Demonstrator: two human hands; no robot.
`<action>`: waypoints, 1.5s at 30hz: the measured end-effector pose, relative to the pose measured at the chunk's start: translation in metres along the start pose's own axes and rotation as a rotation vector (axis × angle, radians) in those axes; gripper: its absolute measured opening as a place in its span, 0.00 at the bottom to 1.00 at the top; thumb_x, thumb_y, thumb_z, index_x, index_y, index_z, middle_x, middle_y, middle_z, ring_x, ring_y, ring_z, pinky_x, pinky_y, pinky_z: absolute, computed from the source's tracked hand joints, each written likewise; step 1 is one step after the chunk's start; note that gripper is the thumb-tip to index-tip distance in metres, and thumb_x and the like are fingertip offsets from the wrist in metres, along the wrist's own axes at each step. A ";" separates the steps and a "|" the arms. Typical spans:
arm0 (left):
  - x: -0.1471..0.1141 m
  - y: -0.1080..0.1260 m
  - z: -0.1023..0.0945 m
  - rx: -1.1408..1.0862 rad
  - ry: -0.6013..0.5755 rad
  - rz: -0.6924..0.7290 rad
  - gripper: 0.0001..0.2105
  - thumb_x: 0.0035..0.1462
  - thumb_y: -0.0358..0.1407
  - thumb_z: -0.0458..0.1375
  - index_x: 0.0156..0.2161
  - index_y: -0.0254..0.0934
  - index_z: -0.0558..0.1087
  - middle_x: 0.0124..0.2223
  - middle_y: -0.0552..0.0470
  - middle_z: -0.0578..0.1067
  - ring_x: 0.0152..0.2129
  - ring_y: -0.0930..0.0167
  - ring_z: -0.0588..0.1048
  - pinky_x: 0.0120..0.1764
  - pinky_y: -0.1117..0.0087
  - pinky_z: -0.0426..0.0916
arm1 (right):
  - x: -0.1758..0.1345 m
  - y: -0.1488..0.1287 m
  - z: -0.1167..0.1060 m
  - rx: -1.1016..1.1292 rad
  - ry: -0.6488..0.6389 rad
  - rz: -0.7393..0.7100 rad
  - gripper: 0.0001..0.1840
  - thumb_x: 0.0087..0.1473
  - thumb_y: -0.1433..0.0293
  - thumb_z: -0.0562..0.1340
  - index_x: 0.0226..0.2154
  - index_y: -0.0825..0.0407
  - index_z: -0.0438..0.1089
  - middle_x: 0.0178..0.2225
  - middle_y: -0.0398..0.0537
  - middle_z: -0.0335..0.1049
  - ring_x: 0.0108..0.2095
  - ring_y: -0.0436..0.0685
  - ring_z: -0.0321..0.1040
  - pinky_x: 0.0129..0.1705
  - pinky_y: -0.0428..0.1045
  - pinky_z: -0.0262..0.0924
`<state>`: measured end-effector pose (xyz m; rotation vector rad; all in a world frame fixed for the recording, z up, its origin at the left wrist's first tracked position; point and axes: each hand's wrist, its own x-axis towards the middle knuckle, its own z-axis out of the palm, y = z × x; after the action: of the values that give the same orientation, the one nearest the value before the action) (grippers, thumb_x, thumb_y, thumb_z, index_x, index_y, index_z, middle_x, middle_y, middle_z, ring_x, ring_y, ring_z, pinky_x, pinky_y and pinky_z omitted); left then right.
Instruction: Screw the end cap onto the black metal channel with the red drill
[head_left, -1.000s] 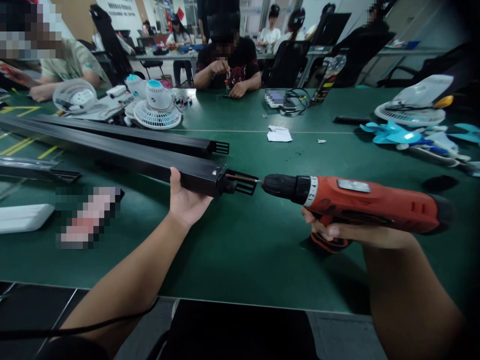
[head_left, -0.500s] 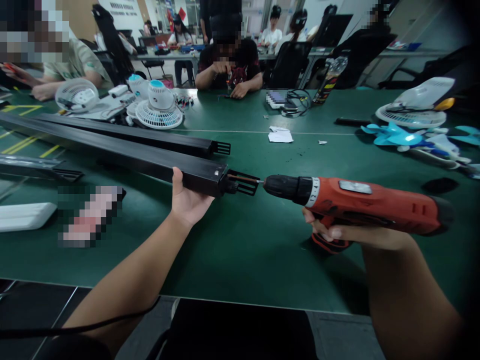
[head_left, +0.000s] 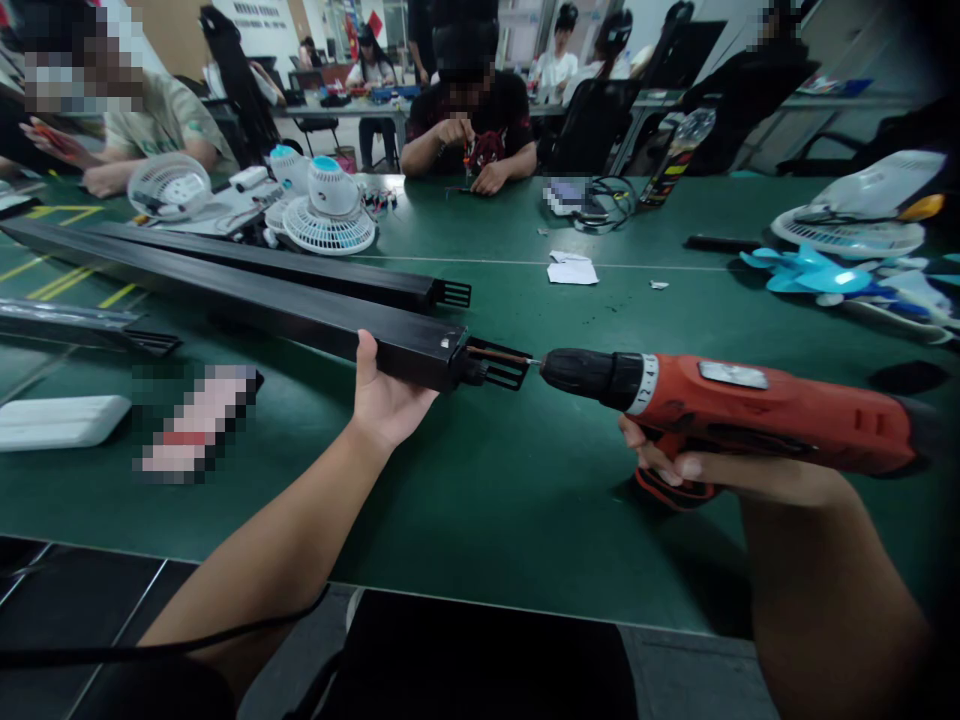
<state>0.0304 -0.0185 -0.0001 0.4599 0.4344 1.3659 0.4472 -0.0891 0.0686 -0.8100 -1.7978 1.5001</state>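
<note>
A green table (head_left: 480, 500) carries the work. Across its left half runs the main black bar (head_left: 247, 285), the landmark for all positions given here; its right end rests on the person's left hand. A second black bar (head_left: 315, 270) lies just behind the main black bar, converging with it toward the left. A seated co-worker (head_left: 514, 125) is at the table's far edge, well behind the main black bar. The orange-red drill (head_left: 757, 410) is held beyond the right end of the main black bar, its black chuck pointing at that end. A white fan grille (head_left: 330, 235) sits behind the main black bar; a bottle (head_left: 667, 170) stands tilted farther behind and to its right. Blue fan blades (head_left: 806, 272) lie well to its right. The left hand (head_left: 390, 405) grasps the main black bar near its right end, thumb upright against the near side, fingers largely hidden beneath. The right hand (head_left: 690, 470), right of the main black bar, is clenched around the drill's handle. White paper (head_left: 572, 270) lies behind and right of the main black bar. A slotted bracket (head_left: 502, 370) projects from its right end, just short of the chuck; contact between bit and bracket cannot be made out.
</note>
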 end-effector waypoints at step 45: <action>0.000 0.004 0.005 -0.042 -0.028 -0.013 0.41 0.79 0.70 0.69 0.81 0.45 0.81 0.71 0.41 0.92 0.80 0.45 0.83 0.76 0.50 0.85 | 0.003 -0.004 0.006 -0.012 0.032 0.023 0.19 0.74 0.52 0.85 0.51 0.49 0.90 0.27 0.43 0.75 0.23 0.53 0.70 0.22 0.46 0.71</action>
<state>0.0302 -0.0187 0.0065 0.4400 0.3848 1.3517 0.4406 -0.0905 0.0723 -0.8590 -1.7809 1.4840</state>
